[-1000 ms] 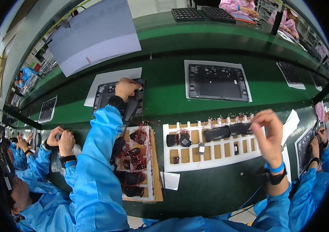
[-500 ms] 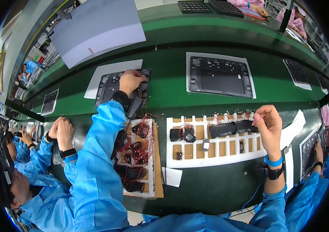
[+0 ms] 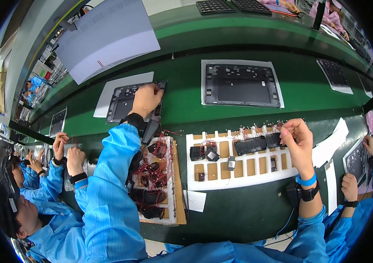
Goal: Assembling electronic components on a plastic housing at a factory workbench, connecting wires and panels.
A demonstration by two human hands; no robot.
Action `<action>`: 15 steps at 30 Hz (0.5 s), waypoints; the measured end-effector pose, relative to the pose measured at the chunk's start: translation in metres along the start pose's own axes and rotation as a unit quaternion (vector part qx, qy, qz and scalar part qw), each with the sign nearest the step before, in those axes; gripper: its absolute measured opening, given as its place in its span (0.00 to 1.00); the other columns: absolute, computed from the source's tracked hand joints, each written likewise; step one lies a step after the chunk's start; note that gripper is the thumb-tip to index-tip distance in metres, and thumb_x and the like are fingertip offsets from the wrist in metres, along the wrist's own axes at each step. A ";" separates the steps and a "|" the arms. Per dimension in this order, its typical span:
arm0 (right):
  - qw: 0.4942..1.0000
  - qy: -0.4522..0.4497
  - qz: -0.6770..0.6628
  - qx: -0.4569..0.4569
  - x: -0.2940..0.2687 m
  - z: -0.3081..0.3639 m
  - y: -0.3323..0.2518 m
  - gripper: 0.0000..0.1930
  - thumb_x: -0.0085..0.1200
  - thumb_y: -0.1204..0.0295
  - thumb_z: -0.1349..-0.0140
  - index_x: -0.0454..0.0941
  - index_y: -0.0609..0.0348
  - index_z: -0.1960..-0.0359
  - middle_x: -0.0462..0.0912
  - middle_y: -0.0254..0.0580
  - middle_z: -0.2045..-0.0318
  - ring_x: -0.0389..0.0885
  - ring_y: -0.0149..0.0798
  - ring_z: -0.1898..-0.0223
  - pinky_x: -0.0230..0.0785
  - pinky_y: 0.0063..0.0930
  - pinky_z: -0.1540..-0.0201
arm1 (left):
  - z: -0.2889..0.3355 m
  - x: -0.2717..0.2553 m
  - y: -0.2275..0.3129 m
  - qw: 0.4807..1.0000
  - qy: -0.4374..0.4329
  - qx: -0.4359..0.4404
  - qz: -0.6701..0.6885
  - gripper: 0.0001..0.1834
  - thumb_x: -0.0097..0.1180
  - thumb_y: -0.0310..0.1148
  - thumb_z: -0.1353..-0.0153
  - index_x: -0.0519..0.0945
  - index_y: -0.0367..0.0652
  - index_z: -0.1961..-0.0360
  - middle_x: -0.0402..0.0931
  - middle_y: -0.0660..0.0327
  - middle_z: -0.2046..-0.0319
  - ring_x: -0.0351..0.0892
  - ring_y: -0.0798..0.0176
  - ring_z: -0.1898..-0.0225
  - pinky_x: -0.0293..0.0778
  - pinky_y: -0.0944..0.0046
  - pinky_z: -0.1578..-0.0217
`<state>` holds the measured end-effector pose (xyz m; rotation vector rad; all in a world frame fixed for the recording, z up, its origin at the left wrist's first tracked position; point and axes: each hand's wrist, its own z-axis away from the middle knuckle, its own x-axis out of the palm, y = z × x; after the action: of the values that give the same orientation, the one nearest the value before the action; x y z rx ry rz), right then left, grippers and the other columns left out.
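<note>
My left hand (image 3: 146,101) rests over the right side of a black tablet-like housing (image 3: 120,103) on white paper. Its fingers are curled together at the housing's edge; whatever they pinch is hidden. My right hand (image 3: 299,142) hovers at the right end of a white foam tray (image 3: 239,182), thumb and forefinger brought together beside a row of flat black parts (image 3: 250,146) with thin red wires. I cannot make out anything between those fingers. Left of that tray lies another foam tray (image 3: 172,184), heaped with black parts and tangled red wires (image 3: 153,175).
A second black housing (image 3: 241,85) lies on white paper further right, and another (image 3: 333,72) beyond it. White sheets (image 3: 332,142) lie right of the tray. A large grey panel (image 3: 107,39) hangs at the upper left. Co-workers' hands (image 3: 76,162) are close on both sides.
The whole view has shifted slightly. My left fingers are curled more tightly at the housing's edge; my right hand keeps its pinch. The left co-worker's hands have parted, and the right co-worker's have moved.
</note>
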<state>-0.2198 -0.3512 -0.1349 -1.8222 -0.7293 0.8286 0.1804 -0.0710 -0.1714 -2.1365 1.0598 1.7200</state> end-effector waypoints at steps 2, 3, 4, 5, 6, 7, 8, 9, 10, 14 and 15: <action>1.000 0.005 0.013 0.001 0.000 0.001 -0.001 0.05 0.56 0.78 0.33 0.76 0.64 0.58 0.82 0.33 0.68 0.78 0.22 0.69 0.72 0.17 0.64 | 0.003 -0.001 0.002 0.998 -0.015 0.023 -0.049 0.16 0.65 0.42 0.44 0.85 0.38 0.68 0.84 0.47 0.67 0.84 0.43 0.62 0.79 0.49 0.57; 1.000 0.005 0.012 0.001 0.001 0.001 -0.001 0.05 0.56 0.78 0.33 0.76 0.64 0.58 0.82 0.33 0.68 0.78 0.22 0.69 0.72 0.17 0.64 | 0.004 -0.001 0.002 0.994 -0.030 0.045 -0.098 0.17 0.64 0.45 0.43 0.86 0.38 0.69 0.84 0.47 0.68 0.84 0.43 0.63 0.79 0.49 0.59; 1.000 0.008 0.008 0.001 0.001 0.001 -0.001 0.05 0.56 0.78 0.33 0.76 0.64 0.58 0.82 0.33 0.68 0.78 0.22 0.69 0.72 0.18 0.64 | 0.004 0.000 0.003 0.994 -0.030 0.045 -0.099 0.17 0.64 0.45 0.43 0.86 0.38 0.69 0.84 0.47 0.68 0.84 0.43 0.63 0.79 0.49 0.59; 1.000 0.010 0.003 0.001 0.001 0.001 -0.001 0.05 0.56 0.77 0.33 0.76 0.64 0.58 0.82 0.33 0.69 0.78 0.22 0.69 0.71 0.18 0.64 | 0.005 0.000 0.003 0.992 -0.031 0.045 -0.112 0.17 0.64 0.44 0.42 0.87 0.38 0.69 0.83 0.47 0.68 0.84 0.43 0.63 0.79 0.49 0.58; 1.000 0.009 0.002 0.000 0.001 0.000 -0.001 0.05 0.56 0.77 0.33 0.76 0.64 0.58 0.82 0.33 0.69 0.78 0.22 0.69 0.71 0.18 0.64 | 0.006 0.001 0.003 0.990 -0.032 0.046 -0.126 0.17 0.64 0.44 0.41 0.87 0.38 0.70 0.83 0.46 0.68 0.83 0.43 0.62 0.79 0.49 0.57; 1.000 0.012 0.001 -0.003 0.002 0.000 -0.002 0.05 0.57 0.77 0.33 0.76 0.64 0.58 0.82 0.33 0.69 0.78 0.22 0.69 0.71 0.18 0.65 | 0.007 0.003 0.001 0.990 -0.031 0.045 -0.127 0.17 0.64 0.44 0.41 0.87 0.38 0.70 0.83 0.46 0.68 0.83 0.43 0.62 0.79 0.49 0.57; 1.000 0.016 0.000 -0.006 0.002 0.000 -0.003 0.05 0.57 0.77 0.33 0.76 0.64 0.58 0.82 0.33 0.69 0.78 0.22 0.69 0.71 0.18 0.65 | 0.008 0.006 0.000 0.989 -0.009 0.056 -0.133 0.16 0.63 0.43 0.41 0.87 0.39 0.70 0.82 0.46 0.67 0.83 0.43 0.62 0.79 0.49 0.56; 1.000 0.016 -0.001 -0.006 0.003 0.000 -0.004 0.05 0.57 0.77 0.33 0.76 0.64 0.58 0.82 0.33 0.69 0.78 0.22 0.69 0.71 0.18 0.65 | 0.009 0.007 -0.001 0.988 0.014 0.068 -0.139 0.15 0.62 0.41 0.40 0.88 0.39 0.70 0.82 0.45 0.67 0.82 0.43 0.61 0.79 0.50 0.55; 1.000 0.012 -0.002 -0.008 0.003 0.001 -0.005 0.05 0.57 0.77 0.33 0.76 0.64 0.59 0.82 0.33 0.69 0.78 0.22 0.69 0.71 0.18 0.65 | 0.012 0.009 -0.002 0.988 0.015 0.068 -0.141 0.15 0.62 0.41 0.40 0.88 0.39 0.70 0.82 0.45 0.67 0.82 0.43 0.61 0.79 0.50 0.55; 1.000 0.009 -0.004 -0.008 0.003 0.000 -0.010 0.04 0.57 0.78 0.33 0.76 0.64 0.60 0.82 0.33 0.70 0.78 0.23 0.70 0.71 0.18 0.65 | 0.016 0.018 0.000 0.976 0.021 0.067 -0.207 0.13 0.60 0.35 0.40 0.87 0.34 0.68 0.81 0.41 0.58 0.83 0.40 0.58 0.81 0.51 0.53; 1.000 0.011 -0.007 -0.011 0.003 0.000 -0.011 0.04 0.57 0.78 0.33 0.76 0.64 0.60 0.82 0.33 0.70 0.78 0.23 0.70 0.71 0.18 0.65 | 0.015 0.021 -0.003 0.967 0.034 0.087 -0.237 0.13 0.59 0.34 0.40 0.87 0.34 0.68 0.80 0.40 0.57 0.83 0.38 0.57 0.81 0.50 0.53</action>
<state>-0.2194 -0.3450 -0.1251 -1.8400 -0.7393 0.7940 0.1716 -0.0687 -0.1955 -2.1266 0.6127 1.2916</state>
